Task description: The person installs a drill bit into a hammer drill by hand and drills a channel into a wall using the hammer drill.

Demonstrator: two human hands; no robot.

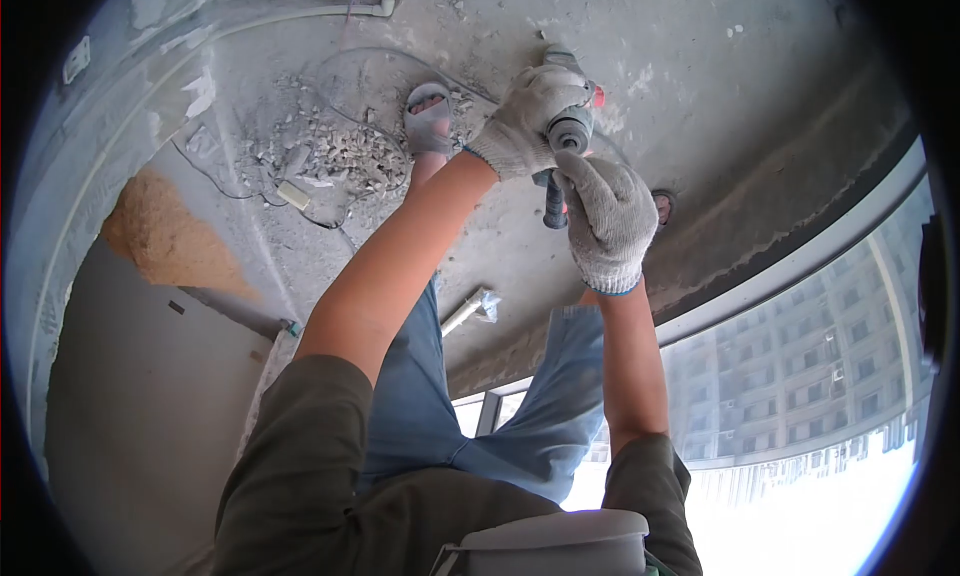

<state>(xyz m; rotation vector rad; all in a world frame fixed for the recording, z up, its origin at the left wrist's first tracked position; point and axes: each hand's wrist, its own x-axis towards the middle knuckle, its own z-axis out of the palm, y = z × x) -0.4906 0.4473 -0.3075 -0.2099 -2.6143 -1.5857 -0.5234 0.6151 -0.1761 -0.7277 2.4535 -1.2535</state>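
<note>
A rotary hammer drill (571,126) is held up in front of me, its dark chuck facing me. My left hand (528,116), in a grey-white knit work glove, wraps around the drill's body. Just below the chuck is my right hand (612,216), gloved the same way, its thumb and fingers pinched together at the chuck's nose. Whatever lies between those fingertips is hidden. The drill's dark side handle (555,212) hangs down beside my right hand.
Broken rubble (345,156) covers the concrete floor at the left, near my sandalled foot (428,121). A cable (395,54) loops across it. A pale plug or connector block (293,195) lies by the rubble. Brown sand (165,231) is piled farther left. Windows (800,356) curve along the right.
</note>
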